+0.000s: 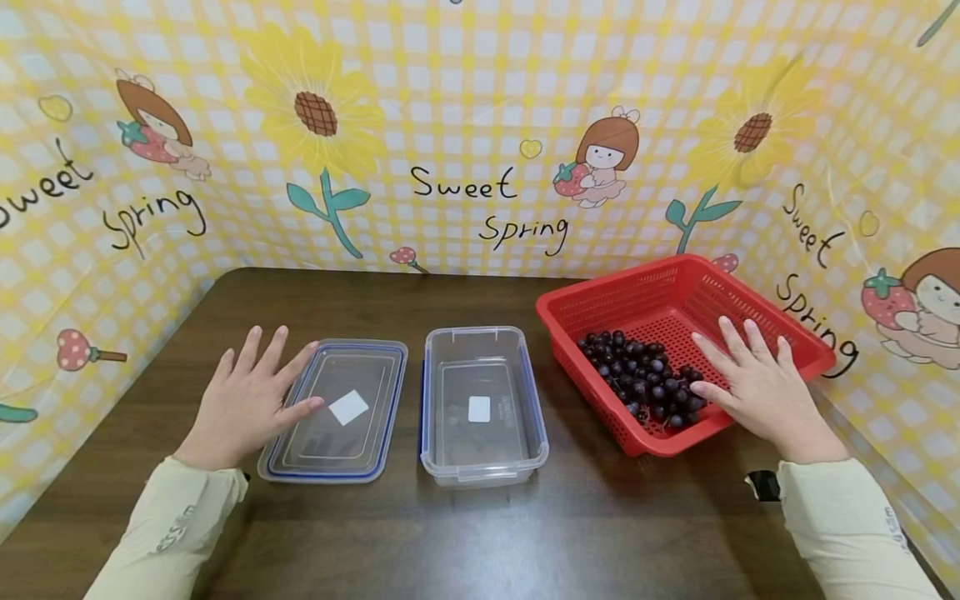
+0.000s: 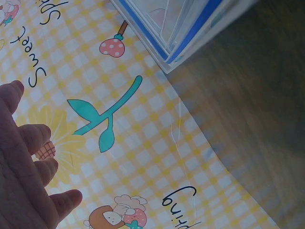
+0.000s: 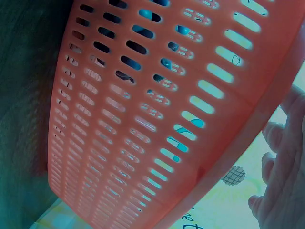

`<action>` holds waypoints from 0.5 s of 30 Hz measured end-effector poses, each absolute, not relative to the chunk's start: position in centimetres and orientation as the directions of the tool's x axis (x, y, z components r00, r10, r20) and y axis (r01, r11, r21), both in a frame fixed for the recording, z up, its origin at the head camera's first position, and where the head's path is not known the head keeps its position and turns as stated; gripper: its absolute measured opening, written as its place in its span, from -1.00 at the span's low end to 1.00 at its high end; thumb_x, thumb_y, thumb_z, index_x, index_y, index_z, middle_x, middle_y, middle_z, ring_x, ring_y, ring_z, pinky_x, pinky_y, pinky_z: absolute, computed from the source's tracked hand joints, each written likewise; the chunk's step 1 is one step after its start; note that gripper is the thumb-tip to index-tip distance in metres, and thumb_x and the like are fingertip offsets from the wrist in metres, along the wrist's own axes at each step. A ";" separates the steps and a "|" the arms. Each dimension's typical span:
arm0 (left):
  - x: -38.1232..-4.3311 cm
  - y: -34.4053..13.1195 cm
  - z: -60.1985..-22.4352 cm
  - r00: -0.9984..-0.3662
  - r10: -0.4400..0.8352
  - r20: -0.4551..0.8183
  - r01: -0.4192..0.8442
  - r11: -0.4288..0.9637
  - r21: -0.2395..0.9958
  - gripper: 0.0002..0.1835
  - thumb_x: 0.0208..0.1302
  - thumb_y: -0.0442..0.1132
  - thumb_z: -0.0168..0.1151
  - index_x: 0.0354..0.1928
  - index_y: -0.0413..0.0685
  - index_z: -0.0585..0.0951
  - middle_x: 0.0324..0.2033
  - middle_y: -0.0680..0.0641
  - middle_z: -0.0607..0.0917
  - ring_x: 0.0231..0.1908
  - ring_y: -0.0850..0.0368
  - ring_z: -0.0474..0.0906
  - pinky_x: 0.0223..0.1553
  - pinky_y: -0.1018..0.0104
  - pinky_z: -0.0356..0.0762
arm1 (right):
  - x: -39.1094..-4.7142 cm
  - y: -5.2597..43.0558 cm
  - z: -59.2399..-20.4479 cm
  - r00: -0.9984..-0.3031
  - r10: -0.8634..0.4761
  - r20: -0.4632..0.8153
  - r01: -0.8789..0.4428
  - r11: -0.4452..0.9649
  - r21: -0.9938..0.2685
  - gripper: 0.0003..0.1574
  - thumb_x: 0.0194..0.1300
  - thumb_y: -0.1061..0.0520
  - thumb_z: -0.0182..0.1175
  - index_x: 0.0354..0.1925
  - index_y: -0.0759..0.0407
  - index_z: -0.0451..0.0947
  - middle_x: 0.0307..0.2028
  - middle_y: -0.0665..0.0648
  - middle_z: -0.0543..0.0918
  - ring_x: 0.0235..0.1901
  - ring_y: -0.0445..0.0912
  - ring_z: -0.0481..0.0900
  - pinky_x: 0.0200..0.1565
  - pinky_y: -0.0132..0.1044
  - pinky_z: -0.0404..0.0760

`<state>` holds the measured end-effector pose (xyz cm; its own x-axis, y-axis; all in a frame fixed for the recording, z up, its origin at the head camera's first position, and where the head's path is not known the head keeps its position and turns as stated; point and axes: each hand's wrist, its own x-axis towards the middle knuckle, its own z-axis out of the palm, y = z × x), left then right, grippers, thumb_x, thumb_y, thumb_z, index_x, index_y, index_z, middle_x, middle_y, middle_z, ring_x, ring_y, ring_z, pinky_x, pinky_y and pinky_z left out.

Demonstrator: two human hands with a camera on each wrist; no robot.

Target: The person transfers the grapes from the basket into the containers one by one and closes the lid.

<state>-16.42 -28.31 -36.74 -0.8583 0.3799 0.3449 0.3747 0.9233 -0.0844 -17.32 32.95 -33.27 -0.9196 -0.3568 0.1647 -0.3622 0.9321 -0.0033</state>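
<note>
My left hand (image 1: 243,400) is spread over the left edge of a clear lid (image 1: 337,450) with a blue seal, its fingers straight and holding nothing. To the lid's right stands a clear plastic container (image 1: 480,462) with a white label on its bottom. My right hand (image 1: 761,392) hovers with spread fingers over the near right side of a red basket (image 1: 600,287). Dark grapes (image 1: 637,371) lie heaped in the basket's near left part. The right wrist view shows the slotted basket wall (image 3: 128,95) close up, with fingertips (image 3: 274,133) beyond its rim.
All of it sits on a dark wooden table (image 1: 480,550). A yellow checked cloth (image 1: 465,108) hangs behind and along both sides. The basket stands close to the right-hand cloth.
</note>
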 end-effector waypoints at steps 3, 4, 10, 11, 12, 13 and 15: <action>-16.4 -28.3 -36.8 -0.859 0.381 0.343 0.374 0.923 -0.091 -0.16 0.25 0.43 -0.11 0.40 0.05 0.27 0.31 -0.44 0.26 0.32 -0.47 0.01 0.16 -0.40 0.06 | -17.3 32.9 -33.3 -0.924 -0.352 0.152 -0.358 0.934 -0.011 -0.09 0.39 -0.36 -0.12 0.49 0.08 0.00 0.43 0.44 -0.03 0.38 0.40 -0.21 0.21 0.44 -0.22; -16.4 -28.3 -36.8 -0.860 0.381 0.340 0.372 0.924 -0.092 -0.17 0.25 0.43 -0.11 0.40 0.05 0.28 0.31 -0.44 0.26 0.31 -0.47 0.01 0.15 -0.40 0.07 | -17.3 32.9 -33.3 -0.926 -0.349 0.145 -0.355 0.935 -0.016 -0.09 0.40 -0.36 -0.12 0.49 0.09 0.00 0.43 0.44 -0.04 0.38 0.40 -0.21 0.22 0.44 -0.23; -16.1 -28.3 -37.1 -0.877 0.366 0.312 0.363 0.929 -0.071 -0.17 0.26 0.40 -0.09 0.42 0.04 0.25 0.31 -0.44 0.26 0.31 -0.47 0.02 0.16 -0.41 0.05 | -17.4 32.7 -33.3 -0.932 -0.343 0.113 -0.350 0.936 -0.042 -0.10 0.41 -0.34 -0.13 0.48 0.13 0.03 0.43 0.44 -0.04 0.38 0.41 -0.23 0.23 0.42 -0.25; -16.2 -28.2 -37.1 -0.877 0.367 0.311 0.365 0.929 -0.069 -0.18 0.27 0.40 -0.09 0.41 0.03 0.26 0.30 -0.44 0.27 0.31 -0.47 0.02 0.16 -0.41 0.06 | -17.4 32.6 -33.2 -0.933 -0.344 0.107 -0.351 0.935 -0.050 -0.10 0.41 -0.34 -0.13 0.48 0.13 0.02 0.43 0.45 -0.04 0.38 0.41 -0.23 0.23 0.42 -0.25; -16.2 -28.1 -37.1 -0.877 0.368 0.308 0.368 0.928 -0.063 -0.18 0.27 0.39 -0.08 0.41 0.02 0.27 0.30 -0.43 0.27 0.31 -0.47 0.03 0.16 -0.40 0.06 | -17.4 32.5 -33.1 -0.934 -0.343 0.102 -0.350 0.935 -0.060 -0.10 0.42 -0.33 -0.14 0.48 0.14 0.01 0.43 0.45 -0.04 0.38 0.42 -0.24 0.23 0.42 -0.26; -16.2 -27.9 -37.0 -0.879 0.370 0.301 0.370 0.927 -0.058 -0.19 0.28 0.38 -0.08 0.40 0.01 0.28 0.31 -0.43 0.27 0.31 -0.46 0.03 0.17 -0.40 0.05 | -17.5 32.5 -33.0 -0.935 -0.342 0.097 -0.349 0.934 -0.071 -0.10 0.42 -0.33 -0.14 0.48 0.15 0.01 0.42 0.46 -0.05 0.37 0.43 -0.24 0.23 0.42 -0.26; -16.4 -27.6 -36.8 -0.882 0.379 0.281 0.381 0.923 -0.049 -0.20 0.29 0.36 -0.06 0.39 -0.02 0.29 0.31 -0.42 0.27 0.32 -0.45 0.02 0.18 -0.38 0.05 | -17.7 32.3 -32.7 -0.936 -0.342 0.083 -0.349 0.932 -0.098 -0.09 0.42 -0.32 -0.13 0.49 0.15 -0.02 0.42 0.48 -0.05 0.36 0.45 -0.23 0.23 0.42 -0.26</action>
